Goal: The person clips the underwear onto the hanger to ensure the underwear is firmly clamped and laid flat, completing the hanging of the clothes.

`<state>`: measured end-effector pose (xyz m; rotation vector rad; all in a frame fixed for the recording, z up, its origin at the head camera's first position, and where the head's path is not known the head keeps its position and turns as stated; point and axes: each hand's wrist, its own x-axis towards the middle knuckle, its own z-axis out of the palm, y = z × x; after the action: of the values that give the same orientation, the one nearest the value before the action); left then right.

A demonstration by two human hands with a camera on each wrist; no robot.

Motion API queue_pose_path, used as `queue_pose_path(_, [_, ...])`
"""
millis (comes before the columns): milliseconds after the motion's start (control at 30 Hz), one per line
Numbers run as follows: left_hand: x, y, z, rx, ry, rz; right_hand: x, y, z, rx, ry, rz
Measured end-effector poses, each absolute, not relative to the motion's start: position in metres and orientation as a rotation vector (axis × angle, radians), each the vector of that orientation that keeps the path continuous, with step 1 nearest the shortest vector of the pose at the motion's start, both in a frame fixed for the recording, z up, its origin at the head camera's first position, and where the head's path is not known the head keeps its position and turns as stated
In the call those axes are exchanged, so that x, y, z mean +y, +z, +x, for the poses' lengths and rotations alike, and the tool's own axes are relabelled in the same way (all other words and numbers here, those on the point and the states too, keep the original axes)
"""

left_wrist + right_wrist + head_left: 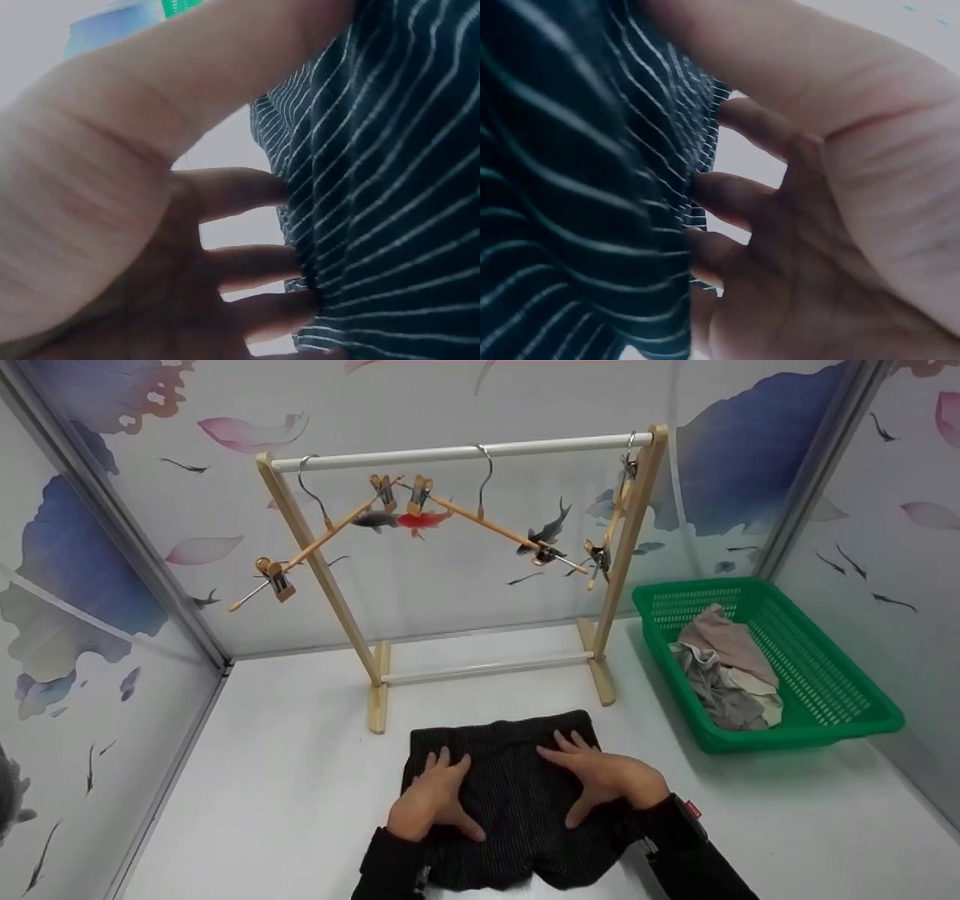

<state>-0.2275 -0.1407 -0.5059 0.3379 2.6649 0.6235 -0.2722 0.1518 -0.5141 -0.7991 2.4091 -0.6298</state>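
Observation:
A pair of black shorts (517, 780) with thin white stripes lies spread on the white table, waistband toward the rack. On its left half rests my left hand (437, 796), fingers spread and fingertips touching the cloth. My right hand (604, 778) lies on the right half in the same way, thumb apart from the fingers. Close up in the left wrist view, the striped cloth (390, 187) meets the fingertips, with the palm arched above the table. The right wrist view likewise has the fingertips against the striped cloth (577, 187).
Behind the shorts stands a wooden rack with a white rail (442, 454). Three clip hangers hang from it, among them a left hanger (330, 534), a middle hanger (499, 526) and a right hanger (619, 510). At right, a green basket (832, 660) holds crumpled pink and grey clothes (727, 660).

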Motion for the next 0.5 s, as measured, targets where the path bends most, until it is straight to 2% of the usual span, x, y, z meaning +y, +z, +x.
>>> queue_pose_path(500, [-0.1384, -0.5015, -0.2266, 2.626, 0.533, 0.345, 0.149, -0.5113, -0.2685, 2.393, -0.46, -0.773])
